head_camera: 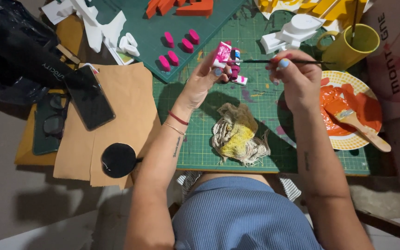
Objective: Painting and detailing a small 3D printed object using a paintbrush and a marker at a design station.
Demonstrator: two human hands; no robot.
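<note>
Head view: left hand (202,78) pinching a small white piece (223,54) half-coated pink above the green mat (260,99), right hand (297,76) closed on a thin brush (255,61) touching it, so probably best going light near the edges.

Dark phone screen (88,96) left; printed cardboard box (394,55) right.

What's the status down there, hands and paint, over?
Left hand grips a pink-painted piece. Right hand holds a thin brush, tip at the piece. Stained rag lies below on the green mat, nothing between the hands.
</note>
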